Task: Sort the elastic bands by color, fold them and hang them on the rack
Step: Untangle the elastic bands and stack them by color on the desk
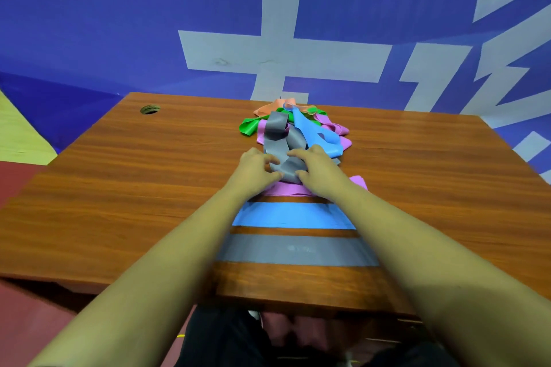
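A tangled pile of elastic bands lies at the far middle of the wooden table (149, 176): orange (268, 107), green (249, 126), pink (340, 129), blue (313, 132) and a crumpled grey band (283, 140). My left hand (255, 168) and my right hand (317, 167) both pinch the near end of that grey band. Nearer to me, three bands lie flat in rows across the table: a pink one (286, 189), partly under my hands, a blue one (292, 214) and a grey one (295, 250). No rack is in view.
A round cable hole (150, 109) sits in the table's far left corner. A blue wall with large white characters (298, 48) stands right behind the table. Red floor (35, 322) shows at the left, and the table's front edge is close to my body.
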The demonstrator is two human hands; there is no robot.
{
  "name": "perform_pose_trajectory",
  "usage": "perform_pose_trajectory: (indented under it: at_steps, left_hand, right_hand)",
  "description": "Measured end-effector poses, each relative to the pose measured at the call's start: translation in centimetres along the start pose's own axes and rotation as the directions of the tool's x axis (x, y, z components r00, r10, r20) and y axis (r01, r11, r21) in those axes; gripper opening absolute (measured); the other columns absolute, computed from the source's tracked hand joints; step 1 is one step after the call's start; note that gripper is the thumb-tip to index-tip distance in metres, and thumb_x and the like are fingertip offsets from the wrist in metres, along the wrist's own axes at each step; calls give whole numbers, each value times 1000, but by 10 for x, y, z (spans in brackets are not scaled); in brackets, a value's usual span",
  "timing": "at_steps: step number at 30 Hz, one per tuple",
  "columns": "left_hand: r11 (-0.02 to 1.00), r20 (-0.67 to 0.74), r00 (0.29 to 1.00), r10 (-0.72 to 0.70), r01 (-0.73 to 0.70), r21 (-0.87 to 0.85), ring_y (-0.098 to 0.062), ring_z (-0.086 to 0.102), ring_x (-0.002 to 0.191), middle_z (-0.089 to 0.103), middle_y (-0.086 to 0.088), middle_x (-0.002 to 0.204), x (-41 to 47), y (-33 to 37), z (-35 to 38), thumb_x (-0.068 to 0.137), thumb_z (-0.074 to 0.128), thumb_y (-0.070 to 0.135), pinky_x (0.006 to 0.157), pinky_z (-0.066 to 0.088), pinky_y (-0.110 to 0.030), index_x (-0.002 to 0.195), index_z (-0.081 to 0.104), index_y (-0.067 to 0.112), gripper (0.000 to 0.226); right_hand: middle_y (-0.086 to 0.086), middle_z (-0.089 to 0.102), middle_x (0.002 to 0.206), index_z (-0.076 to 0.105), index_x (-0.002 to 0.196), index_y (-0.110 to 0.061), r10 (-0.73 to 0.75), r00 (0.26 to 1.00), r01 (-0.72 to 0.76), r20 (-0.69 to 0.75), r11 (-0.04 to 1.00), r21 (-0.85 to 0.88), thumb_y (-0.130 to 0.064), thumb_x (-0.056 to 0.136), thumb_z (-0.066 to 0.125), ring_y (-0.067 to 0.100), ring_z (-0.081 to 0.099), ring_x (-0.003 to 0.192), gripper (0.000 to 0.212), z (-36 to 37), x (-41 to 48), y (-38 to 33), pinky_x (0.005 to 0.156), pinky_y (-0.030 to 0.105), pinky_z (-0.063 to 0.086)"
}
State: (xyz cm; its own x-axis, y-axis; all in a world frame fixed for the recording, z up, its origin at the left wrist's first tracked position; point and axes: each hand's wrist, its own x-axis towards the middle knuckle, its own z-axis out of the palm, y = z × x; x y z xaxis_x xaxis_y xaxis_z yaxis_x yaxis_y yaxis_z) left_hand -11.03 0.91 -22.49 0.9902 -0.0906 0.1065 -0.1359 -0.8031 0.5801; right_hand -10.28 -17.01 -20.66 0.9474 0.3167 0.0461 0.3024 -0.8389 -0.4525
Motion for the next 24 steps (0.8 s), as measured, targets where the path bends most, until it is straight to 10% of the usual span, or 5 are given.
perform_pose_trajectory:
  at_steps: [7,18,24]
  left_hand:
    - [986,-25,988,151,-152,-62,-17,53,90,62,2,84,21,-6,10,77,77,19,78,42,-30,80,73,18,5]
    - [914,-319,913,254,-334,-229,2,54,74,65,4,86,31,36,-26,89,66,15,69,40,-12,93,62,14,6]
    - [942,-223,919,325,-335,-5,-24,58,81,66,-1,85,31,36,-42,82,67,24,73,45,-37,91,66,8,19]
  right_hand:
    - [9,40,118,60,128,-29,-57,987,73,148,992,-106,-20,91,60,27,43,115,38,1,29,15,105,39,38]
    - [-1,63,96,65,87,-16,-182,914,210,-364,977,40,-13,80,69,22,57,95,9,-69,29,-8,84,38,45]
    - [-12,63,66,65,78,-17,-9,858,197,-514,930,312,-5,78,64,-8,56,60,12,-115,7,-33,55,5,37]
